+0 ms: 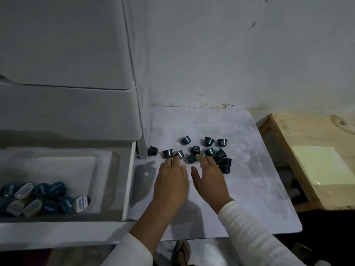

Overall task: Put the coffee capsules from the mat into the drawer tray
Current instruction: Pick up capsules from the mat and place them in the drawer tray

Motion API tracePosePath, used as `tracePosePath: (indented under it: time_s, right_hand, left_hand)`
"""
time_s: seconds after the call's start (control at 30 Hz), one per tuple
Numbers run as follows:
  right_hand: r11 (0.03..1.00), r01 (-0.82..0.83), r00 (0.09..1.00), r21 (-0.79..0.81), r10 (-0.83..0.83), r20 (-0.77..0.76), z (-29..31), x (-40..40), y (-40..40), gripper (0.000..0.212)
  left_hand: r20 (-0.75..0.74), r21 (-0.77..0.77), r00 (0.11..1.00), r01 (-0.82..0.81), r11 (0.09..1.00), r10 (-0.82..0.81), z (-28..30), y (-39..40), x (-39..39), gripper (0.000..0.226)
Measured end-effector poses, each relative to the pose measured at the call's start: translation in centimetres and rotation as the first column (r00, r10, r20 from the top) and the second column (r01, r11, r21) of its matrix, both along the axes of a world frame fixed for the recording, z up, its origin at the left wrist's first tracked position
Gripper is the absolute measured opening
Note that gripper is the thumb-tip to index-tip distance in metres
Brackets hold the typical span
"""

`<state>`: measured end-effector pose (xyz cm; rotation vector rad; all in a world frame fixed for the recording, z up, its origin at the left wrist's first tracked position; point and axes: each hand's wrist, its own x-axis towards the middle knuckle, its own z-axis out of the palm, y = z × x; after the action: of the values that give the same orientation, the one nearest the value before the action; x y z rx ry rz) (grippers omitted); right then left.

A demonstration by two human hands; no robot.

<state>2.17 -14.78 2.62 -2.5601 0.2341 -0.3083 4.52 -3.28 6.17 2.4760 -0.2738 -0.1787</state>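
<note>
Roughly at the start, by my read. The mat [221, 189] is lying just right of the open drawer [126, 181], and approx a dozen dark capsules [196, 149] are sitting on it in a loose cluster toward the far side of the mat; most are tipped on their sides, a few touching each other. One stray capsule [152, 150] is sitting at the mat's left edge, right by the cabinet [67, 54] corner.

Inside the drawer, the tray [107, 160] is holding a bunch of blue and white round pods [44, 198] at its near-left end. They're flat-topped w/ printed lids, so they're looking like a diff. sort from the ones on the mat; can't tell whether any mat capsules are in there. The rest of the tray is looking bare.

Both hands are reaching over the mat to the near edge of the cluster. The left hand [172, 181] is flat, fingers straight, tips touching a capsule at the cluster's left side; its grip isn't closing on anything. The right hand [209, 179] is likewise spread and relaxed, fingertips at the capsules in the cluster's middle, thumb out, nothing held.

So what's left: basically the whole pile, incl. the stray one. A wooden board [317, 160] is lying right of the mat, not involved.
</note>
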Motion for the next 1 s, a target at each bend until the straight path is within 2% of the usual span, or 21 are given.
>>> tracePosePath:
  time_s: [0.23, 0.4, 0.6, 0.73, 1.0]
  right_hand:
    - [0.977, 0.063, 0.994, 0.205, -0.042, -0.103, -2.4, 3.1, -1.7, 0.037]
    - [0.951, 0.167, 0.975, 0.262, -0.118, -0.190, -3.9, 5.1, -2.4, 0.035]
    - [0.951, 0.161, 0.973, 0.264, -0.108, -0.205, -4.8, 6.2, -2.8, 0.015]
    - [0.941, 0.173, 0.971, 0.292, -0.114, -0.208, -5.0, 6.2, -2.8, 0.015]
    - [0.854, 0.278, 0.954, 0.439, -0.192, -0.230, -4.7, 5.2, -3.0, 0.013]
  left_hand:
    - [-0.207, -0.034, 0.967, -0.159, 0.987, 0.149, -3.5, -2.7, 3.2, 0.043]
    - [-0.264, -0.036, 0.948, -0.193, 0.980, 0.177, -5.3, -3.5, 5.4, 0.045]
    - [-0.228, -0.059, 0.956, -0.201, 0.978, 0.183, -6.5, -4.1, 6.3, 0.030]
    - [-0.219, -0.123, 0.943, -0.281, 0.952, 0.250, -6.7, -4.2, 6.4, 0.026]
    - [-0.278, -0.225, 0.886, -0.435, 0.872, 0.371, -6.7, -3.9, 6.1, 0.017]
